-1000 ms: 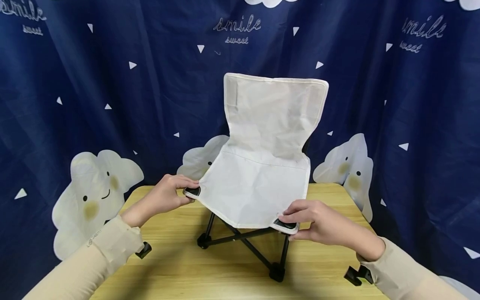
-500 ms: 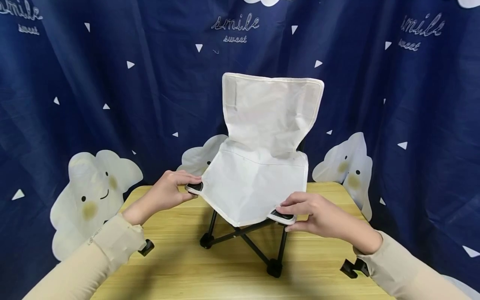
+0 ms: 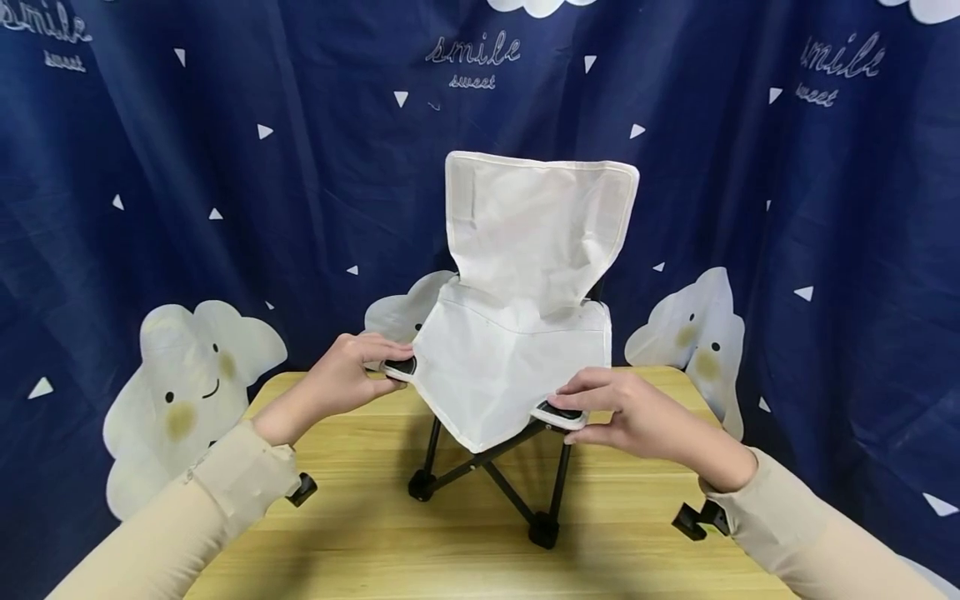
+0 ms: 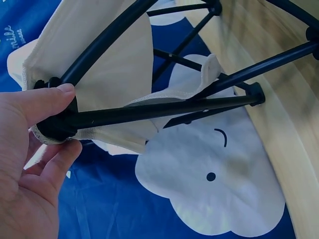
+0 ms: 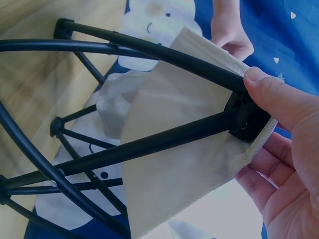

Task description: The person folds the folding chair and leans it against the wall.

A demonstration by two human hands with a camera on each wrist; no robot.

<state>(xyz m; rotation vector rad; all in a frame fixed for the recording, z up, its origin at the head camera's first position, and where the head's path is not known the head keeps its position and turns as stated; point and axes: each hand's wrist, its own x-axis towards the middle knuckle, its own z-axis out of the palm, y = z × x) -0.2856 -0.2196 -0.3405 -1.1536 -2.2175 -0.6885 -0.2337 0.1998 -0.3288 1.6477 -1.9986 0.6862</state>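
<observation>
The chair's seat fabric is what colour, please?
The seat fabric is white, clearest in the head view.

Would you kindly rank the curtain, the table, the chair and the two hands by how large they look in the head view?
1. Curtain
2. Table
3. Chair
4. Left hand and right hand, unranked: close in size, and nearness to the camera may differ.

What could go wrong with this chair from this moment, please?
The left hand and right hand hold the white seat by its front corners, thumbs at the black joints; these might pinch skin if they move. The seat sags in front, so the crossed legs may fold together if pressed inward.
</observation>
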